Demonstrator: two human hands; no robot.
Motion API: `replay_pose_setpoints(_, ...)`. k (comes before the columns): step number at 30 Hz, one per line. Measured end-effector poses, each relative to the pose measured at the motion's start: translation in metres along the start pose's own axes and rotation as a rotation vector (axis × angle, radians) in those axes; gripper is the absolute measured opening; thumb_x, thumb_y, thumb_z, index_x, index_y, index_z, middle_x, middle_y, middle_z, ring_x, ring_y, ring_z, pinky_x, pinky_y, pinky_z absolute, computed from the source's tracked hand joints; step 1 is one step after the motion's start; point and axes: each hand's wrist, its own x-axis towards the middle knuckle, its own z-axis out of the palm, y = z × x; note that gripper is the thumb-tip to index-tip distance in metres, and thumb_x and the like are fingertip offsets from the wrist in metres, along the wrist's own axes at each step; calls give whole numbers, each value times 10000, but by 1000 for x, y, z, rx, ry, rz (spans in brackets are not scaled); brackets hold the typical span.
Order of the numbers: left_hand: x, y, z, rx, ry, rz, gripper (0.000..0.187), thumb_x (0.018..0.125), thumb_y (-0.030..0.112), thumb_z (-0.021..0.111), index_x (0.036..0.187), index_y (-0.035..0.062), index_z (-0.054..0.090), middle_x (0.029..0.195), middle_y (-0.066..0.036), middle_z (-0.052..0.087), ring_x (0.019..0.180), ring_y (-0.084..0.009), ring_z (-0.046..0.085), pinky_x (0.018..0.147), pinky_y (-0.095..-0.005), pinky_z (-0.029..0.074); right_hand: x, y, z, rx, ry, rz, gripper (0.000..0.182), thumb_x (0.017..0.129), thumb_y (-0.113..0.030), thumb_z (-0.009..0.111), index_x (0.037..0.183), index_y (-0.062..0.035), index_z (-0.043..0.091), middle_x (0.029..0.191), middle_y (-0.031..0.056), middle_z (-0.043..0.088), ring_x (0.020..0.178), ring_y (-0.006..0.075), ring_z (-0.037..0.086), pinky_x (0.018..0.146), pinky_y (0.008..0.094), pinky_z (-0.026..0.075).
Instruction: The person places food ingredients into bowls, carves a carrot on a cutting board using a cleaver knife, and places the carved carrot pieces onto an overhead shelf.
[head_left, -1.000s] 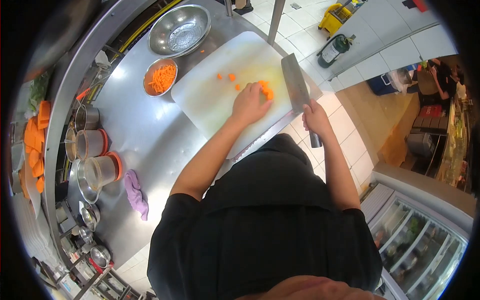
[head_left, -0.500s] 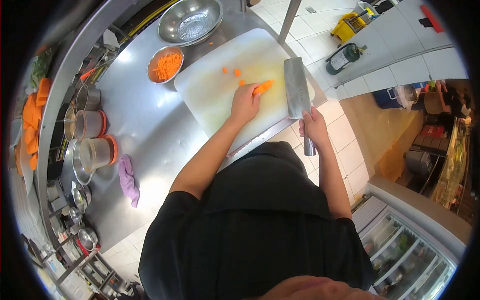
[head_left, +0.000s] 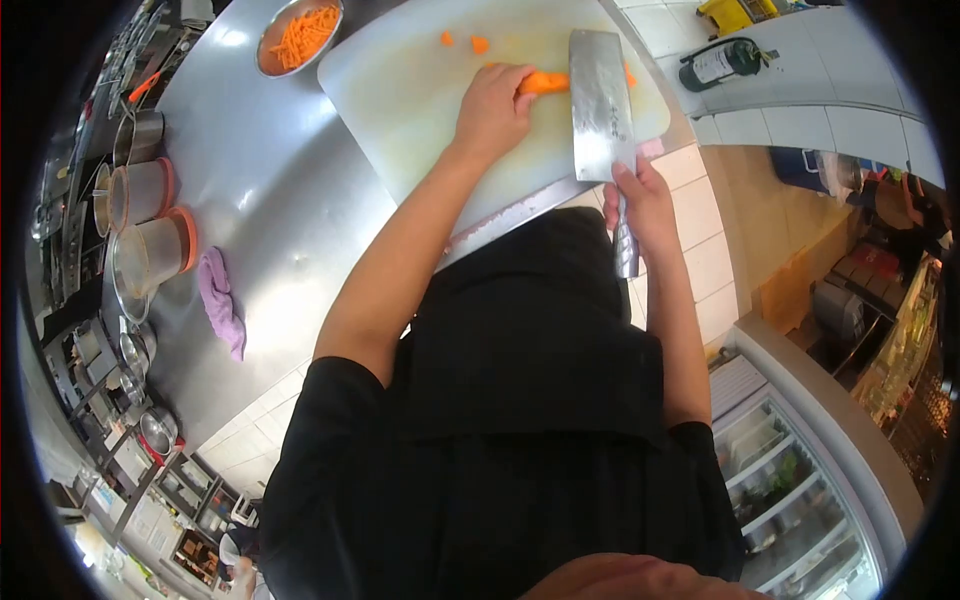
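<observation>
On the white cutting board, my left hand is closed around a peeled carrot, whose free end points right. My right hand grips the metal handle of a broad cleaver. The blade stands at the carrot's right end, and a bit of orange shows just beyond it. Small carrot pieces lie on the board above my left hand. A metal bowl at the board's upper left holds thin carrot strips.
A purple cloth lies on the steel table. Containers with orange rims and metal bowls line the left side. A fire extinguisher is at the upper right. Part of another person shows at lower left.
The view has shifted, so the board and bowl sit higher in the picture. The cleaver has come left to the carrot's end, and an orange bit now shows beyond the blade.
</observation>
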Motion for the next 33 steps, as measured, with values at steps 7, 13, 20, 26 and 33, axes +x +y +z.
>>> replay_pose_setpoints(7, 0, 1, 5, 6, 29, 21, 352, 841, 68, 730, 1188, 88, 679, 1013, -100, 673, 965, -306, 632, 875, -414, 516, -1, -3, 7, -18, 25, 20, 155, 1056, -194, 536, 1125, -56, 547, 670, 15, 528, 488, 122, 504, 448, 269, 442)
replay_pose_setpoints(13, 1, 3, 8, 70, 15, 36, 339, 859, 74, 709, 1183, 171, 715, 1012, -65, 646, 991, -298, 605, 886, -404, 512, -3, -4, 5, -60, 17, 15, 160, 1058, -193, 530, 1129, -51, 550, 669, 14, 528, 491, 118, 499, 453, 271, 442)
replay_pose_setpoints(20, 1, 2, 9, 58, -15, 28, 349, 871, 55, 684, 1171, 219, 756, 1013, -51, 652, 983, -284, 604, 877, -390, 514, -4, -7, 5, -134, 22, 3, 162, 1062, -186, 526, 1114, -39, 568, 675, 16, 539, 494, 113, 499, 456, 273, 443)
replay_pose_setpoints(26, 1, 2, 9, 65, 0, 49, 357, 868, 55, 680, 1170, 224, 765, 1011, -50, 664, 978, -279, 614, 863, -381, 520, -4, -14, 8, -233, 33, -6, 170, 1063, -186, 527, 1103, -29, 580, 673, 11, 545, 492, 109, 506, 457, 274, 446)
replay_pose_setpoints(33, -1, 3, 9, 37, 28, 49, 366, 863, 41, 671, 1171, 216, 764, 1020, -53, 679, 982, -281, 626, 873, -385, 531, 4, -25, 11, -374, 42, -22, 165, 1057, -180, 533, 1029, -23, 575, 672, 18, 550, 500, 111, 525, 458, 283, 446)
